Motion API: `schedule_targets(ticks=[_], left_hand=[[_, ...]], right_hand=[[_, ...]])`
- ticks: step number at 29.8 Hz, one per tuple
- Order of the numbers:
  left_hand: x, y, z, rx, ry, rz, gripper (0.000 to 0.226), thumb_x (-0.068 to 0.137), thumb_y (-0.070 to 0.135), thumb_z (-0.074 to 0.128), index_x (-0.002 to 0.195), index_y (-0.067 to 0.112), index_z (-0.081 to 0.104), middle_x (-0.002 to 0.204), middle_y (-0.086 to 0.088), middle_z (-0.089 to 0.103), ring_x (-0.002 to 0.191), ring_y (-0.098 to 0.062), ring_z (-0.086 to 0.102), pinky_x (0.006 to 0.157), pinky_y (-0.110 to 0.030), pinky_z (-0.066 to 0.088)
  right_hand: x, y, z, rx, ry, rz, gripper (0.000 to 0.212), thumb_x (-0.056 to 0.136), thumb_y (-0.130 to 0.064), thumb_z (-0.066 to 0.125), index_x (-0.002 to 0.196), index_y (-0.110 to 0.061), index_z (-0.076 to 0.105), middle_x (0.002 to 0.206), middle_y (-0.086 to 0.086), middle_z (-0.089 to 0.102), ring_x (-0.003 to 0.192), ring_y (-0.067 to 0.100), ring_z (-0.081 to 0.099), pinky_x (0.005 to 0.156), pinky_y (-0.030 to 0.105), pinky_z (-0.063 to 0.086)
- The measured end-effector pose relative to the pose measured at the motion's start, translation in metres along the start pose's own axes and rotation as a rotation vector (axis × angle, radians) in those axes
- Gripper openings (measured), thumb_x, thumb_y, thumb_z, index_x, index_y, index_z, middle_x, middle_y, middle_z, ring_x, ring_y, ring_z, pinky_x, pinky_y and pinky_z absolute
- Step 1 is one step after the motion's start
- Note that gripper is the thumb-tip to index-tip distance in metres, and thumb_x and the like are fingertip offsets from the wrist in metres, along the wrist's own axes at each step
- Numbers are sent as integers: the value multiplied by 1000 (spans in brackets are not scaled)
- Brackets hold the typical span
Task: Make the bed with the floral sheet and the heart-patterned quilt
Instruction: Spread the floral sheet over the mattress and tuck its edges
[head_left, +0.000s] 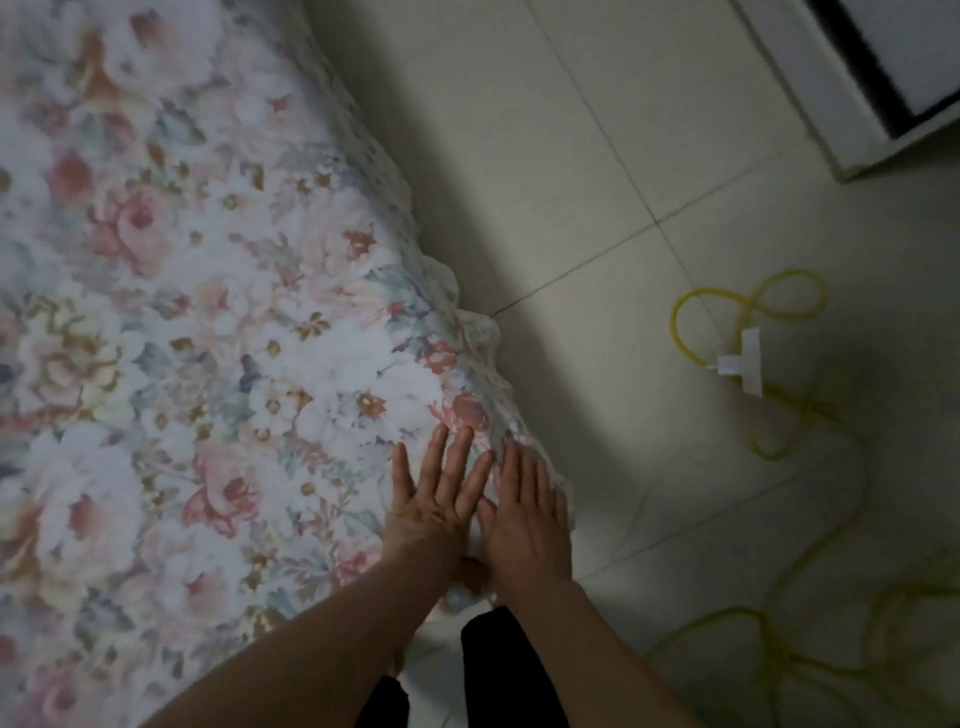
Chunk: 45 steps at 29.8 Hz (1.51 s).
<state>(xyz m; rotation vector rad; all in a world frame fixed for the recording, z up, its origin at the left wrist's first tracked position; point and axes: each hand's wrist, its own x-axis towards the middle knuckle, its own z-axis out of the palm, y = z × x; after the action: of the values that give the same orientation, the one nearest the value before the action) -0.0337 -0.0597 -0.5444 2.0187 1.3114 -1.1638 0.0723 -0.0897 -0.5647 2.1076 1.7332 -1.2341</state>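
The floral sheet (197, 322), white with pink and blue-green flowers, covers the bed across the left half of the view. Its right edge hangs down over the mattress side. My left hand (434, 499) lies flat on the sheet near that edge, fingers straight and spread. My right hand (527, 514) presses flat beside it, right at the bed's edge, fingers straight. Both hands sit side by side, almost touching. The heart-patterned quilt is not in view.
Pale floor tiles (597, 182) fill the right side. A yellow cable (748, 296) loops on the floor with a white power strip (748, 361). A white piece of furniture (841, 93) stands at the top right. My dark trouser legs show at the bottom.
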Motion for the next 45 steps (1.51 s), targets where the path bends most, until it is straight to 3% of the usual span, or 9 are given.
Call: schedule_targets(ticks=[4, 7, 12, 17, 24, 30, 35, 39, 45], left_hand=[[0, -13, -3, -71, 159, 142, 125, 81, 76, 51, 137, 21, -47, 143, -13, -53, 127, -34, -53, 102, -66, -30], [-19, -33, 7, -281, 579, 351, 96, 87, 66, 54, 157, 13, 16, 164, -15, 4, 151, -32, -7, 120, -57, 6], [-70, -139, 39, -614, 897, -190, 63, 102, 52, 28, 157, 24, 16, 164, -8, 11, 152, -28, 4, 117, -61, 10], [-95, -301, 152, -576, 617, -562, 74, 90, 78, 9, 154, 43, -2, 165, 1, -2, 151, -29, -7, 116, -65, 1], [-141, -124, 284, -297, 792, -97, 71, 90, 68, 48, 150, 31, 39, 163, -6, 20, 149, -41, 11, 116, -66, 7], [-181, -98, 316, -447, 838, 37, 57, 93, 56, 55, 145, 34, 47, 153, -1, 42, 141, -31, 37, 114, -53, 25], [-180, -214, 294, -486, 1077, -580, 51, 100, 48, 42, 146, 24, 43, 148, -11, 44, 140, -33, 36, 115, -54, 18], [-162, -256, 326, -734, 859, -1123, 61, 102, 53, 29, 157, 34, 12, 165, -4, 10, 151, -36, 6, 115, -66, 5], [-159, -207, 366, -987, 737, -1436, 53, 103, 50, 19, 155, 41, 15, 165, 1, 6, 151, -37, 1, 113, -68, 9]], right_hand=[[2, -2, -22, -177, 40, -90, 80, 79, -33, 70, 145, -5, 33, 146, 18, 47, 129, 33, 53, 103, 46, 45], [-7, -16, -46, -311, 110, -411, 109, 70, -22, 79, 157, -14, 15, 163, 16, 14, 148, 35, 20, 115, 49, 30], [43, -123, -72, -457, 218, -937, 82, 91, -21, 63, 157, -22, 14, 164, 7, 15, 150, 30, 15, 120, 46, 18], [126, -280, -14, -783, 45, -1024, 75, 93, -74, 27, 156, -40, 4, 166, 1, -1, 151, 30, -5, 118, 61, 0], [15, -135, 76, -827, -164, -1742, 71, 88, -75, 44, 146, -35, 43, 158, 4, 30, 147, 40, 21, 112, 68, 17], [-12, -134, 64, -1060, -390, -1811, 60, 92, -65, 46, 147, -39, 42, 161, 0, 26, 148, 38, 21, 107, 70, 25], [-24, -262, 107, -911, -106, -1702, 68, 93, -62, 46, 152, -30, 33, 161, 8, 26, 148, 38, 20, 109, 67, 23], [-29, -317, 188, -861, 62, -1358, 68, 96, -67, 30, 156, -37, 16, 165, 2, 6, 151, 33, -2, 115, 66, 8], [-85, -266, 258, -987, -65, -1509, 78, 96, -62, 35, 157, -17, 17, 165, -1, 11, 151, 31, 8, 114, 66, 11]])
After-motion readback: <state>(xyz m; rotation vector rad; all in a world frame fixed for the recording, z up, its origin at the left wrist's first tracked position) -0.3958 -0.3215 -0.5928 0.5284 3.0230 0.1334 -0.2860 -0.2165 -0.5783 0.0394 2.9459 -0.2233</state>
